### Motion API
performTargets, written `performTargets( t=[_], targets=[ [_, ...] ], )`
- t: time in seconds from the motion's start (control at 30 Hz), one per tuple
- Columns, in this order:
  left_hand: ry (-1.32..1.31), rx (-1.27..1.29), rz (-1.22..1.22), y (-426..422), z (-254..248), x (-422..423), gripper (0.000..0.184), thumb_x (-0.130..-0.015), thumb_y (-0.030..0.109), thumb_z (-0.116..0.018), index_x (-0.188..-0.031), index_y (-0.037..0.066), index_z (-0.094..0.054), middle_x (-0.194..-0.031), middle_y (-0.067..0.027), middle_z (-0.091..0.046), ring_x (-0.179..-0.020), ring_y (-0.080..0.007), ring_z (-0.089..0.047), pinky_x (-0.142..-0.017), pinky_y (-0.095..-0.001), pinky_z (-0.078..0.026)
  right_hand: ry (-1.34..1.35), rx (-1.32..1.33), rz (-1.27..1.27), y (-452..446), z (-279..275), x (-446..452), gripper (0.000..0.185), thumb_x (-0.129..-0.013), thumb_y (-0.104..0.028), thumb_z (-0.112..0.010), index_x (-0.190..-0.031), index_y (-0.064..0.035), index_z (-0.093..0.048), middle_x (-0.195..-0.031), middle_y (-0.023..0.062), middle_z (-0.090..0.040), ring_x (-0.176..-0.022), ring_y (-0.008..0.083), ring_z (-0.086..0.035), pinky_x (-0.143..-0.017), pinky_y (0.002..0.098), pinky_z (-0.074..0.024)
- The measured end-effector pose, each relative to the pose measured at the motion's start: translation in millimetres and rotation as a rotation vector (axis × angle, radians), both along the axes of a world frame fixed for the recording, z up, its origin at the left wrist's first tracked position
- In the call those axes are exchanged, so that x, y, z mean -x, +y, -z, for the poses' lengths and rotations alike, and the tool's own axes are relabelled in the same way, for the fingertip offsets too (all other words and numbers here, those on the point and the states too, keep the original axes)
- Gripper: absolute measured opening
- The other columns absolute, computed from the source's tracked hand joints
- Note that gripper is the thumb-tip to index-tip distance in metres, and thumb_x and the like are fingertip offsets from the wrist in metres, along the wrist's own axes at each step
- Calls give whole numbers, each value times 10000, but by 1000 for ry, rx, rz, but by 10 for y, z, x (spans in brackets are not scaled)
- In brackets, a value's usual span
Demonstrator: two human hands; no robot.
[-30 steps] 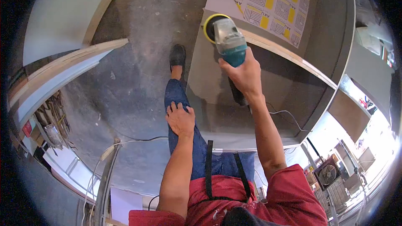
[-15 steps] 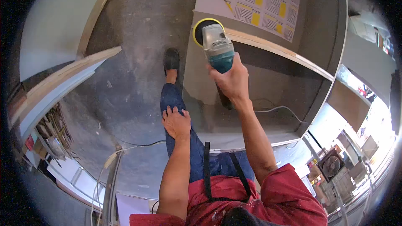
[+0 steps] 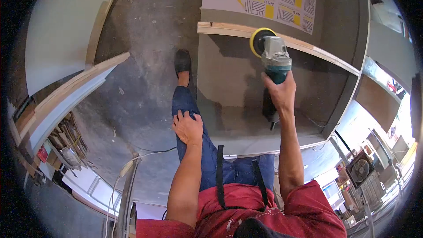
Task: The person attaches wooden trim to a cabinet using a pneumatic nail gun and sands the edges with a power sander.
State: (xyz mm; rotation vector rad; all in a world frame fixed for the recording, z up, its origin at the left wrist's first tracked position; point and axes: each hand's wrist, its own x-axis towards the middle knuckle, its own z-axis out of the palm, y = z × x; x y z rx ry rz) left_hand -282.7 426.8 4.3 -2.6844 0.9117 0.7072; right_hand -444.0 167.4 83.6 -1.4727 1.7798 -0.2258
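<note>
My right hand (image 3: pixel 283 93) is wrapped round the body of a teal and grey angle grinder (image 3: pixel 276 61). A round black pad with a yellow rim (image 3: pixel 257 44) is fitted to its head. The pad is at the light wooden edge (image 3: pixel 224 28) of a grey cabinet (image 3: pixel 229 70); whether it touches the wood I cannot tell. My left hand (image 3: pixel 188 128) lies on my bent knee in blue trousers, fingers spread and holding nothing.
A sheet printed with yellow and black patterns (image 3: pixel 273 0) lies in the cabinet's far compartment. Curved pale panels (image 3: pixel 66 39) stand at left. A cable (image 3: pixel 150 153) crosses the floor to a metal post (image 3: pixel 125 189). At right there is a fan (image 3: pixel 359 169).
My right hand has carried the angle grinder rightward along the wooden edge, away from its left end. My left hand stays on the knee. The view has shifted slightly.
</note>
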Motion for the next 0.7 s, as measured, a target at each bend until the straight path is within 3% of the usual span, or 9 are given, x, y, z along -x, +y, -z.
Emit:
performTargets(
  t=[0.03,0.1,0.3,0.5,0.7],
  targets=[
    [-2,-4,-11,16,6,-3,346,-822,301,-633,-1017,28,-716,-1267,-161,-618,-1173,-345,-546,-988,-459,-417,-2,-4,-11,24,14,-103,469,-777,-231,-783,-1131,24,-607,-940,117,-705,-817,159,-638,-783,317,-513],
    [14,5,-36,31,25,-24,348,-825,300,-625,-1020,27,-718,-1265,-162,-619,-1175,-347,-546,-996,-459,-413,-51,34,-79,98,52,-404,477,-723,-236,-803,-1069,2,-577,-944,211,-707,-888,323,-710,-794,372,-533],
    [27,11,-75,21,-2,-85,348,-835,291,-604,-1024,22,-716,-1269,-164,-618,-1177,-349,-552,-987,-456,-424,8,-25,-246,298,82,-1259,479,-736,-322,-782,-990,-15,-515,-878,266,-673,-875,454,-666,-751,487,-526],
    [16,21,-54,33,35,-90,347,-825,291,-606,-1021,26,-717,-1250,-161,-625,-1164,-344,-559,-959,-455,-442,-11,-2,-224,282,62,-1214,477,-748,-335,-770,-988,-11,-514,-875,270,-671,-859,462,-662,-735,494,-521],
    [-6,-6,26,-60,-9,-36,341,-803,296,-625,-996,32,-721,-1237,-151,-628,-1126,-330,-571,-943,-460,-445,-32,68,-31,24,79,-234,472,-729,-287,-789,-1023,0,-556,-905,244,-688,-877,404,-689,-775,424,-529]
  ],
)
